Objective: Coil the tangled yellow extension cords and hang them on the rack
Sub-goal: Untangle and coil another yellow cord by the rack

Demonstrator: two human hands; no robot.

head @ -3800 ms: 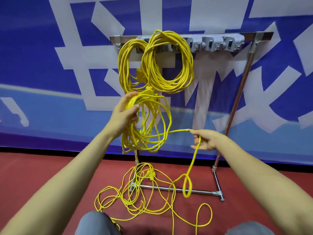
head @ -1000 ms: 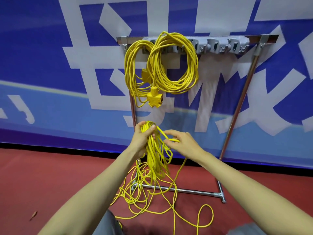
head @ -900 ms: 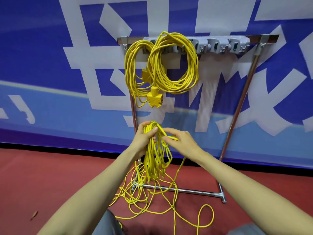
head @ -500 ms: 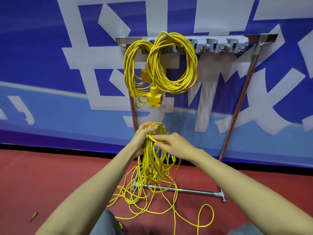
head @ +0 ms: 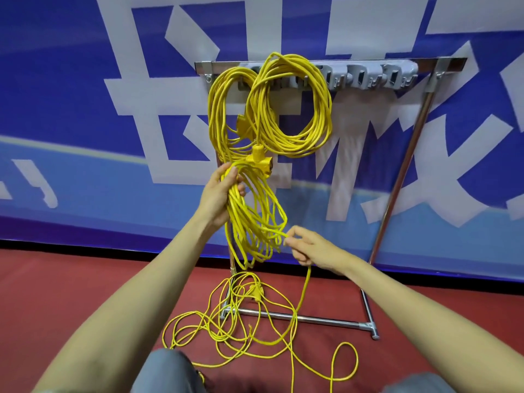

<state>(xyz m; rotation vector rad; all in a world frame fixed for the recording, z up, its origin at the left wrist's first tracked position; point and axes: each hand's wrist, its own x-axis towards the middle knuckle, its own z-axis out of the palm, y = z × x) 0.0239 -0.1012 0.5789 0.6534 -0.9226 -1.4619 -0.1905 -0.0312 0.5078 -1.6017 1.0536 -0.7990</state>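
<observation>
A blue banner (head: 85,109) with white lettering meets red floor (head: 56,293).

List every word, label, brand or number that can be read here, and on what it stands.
No text can be read whole.
Banner: large white strokes, seemingly parts of big characters, cut off by the frame; not readable.
Grey hooks on the rack: no label visible.
Yellow cords and socket block: any print too small to tell.

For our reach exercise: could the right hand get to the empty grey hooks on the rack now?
Probably yes: the right hand only pinches a slack strand, and nothing hangs before the empty hooks.
</observation>
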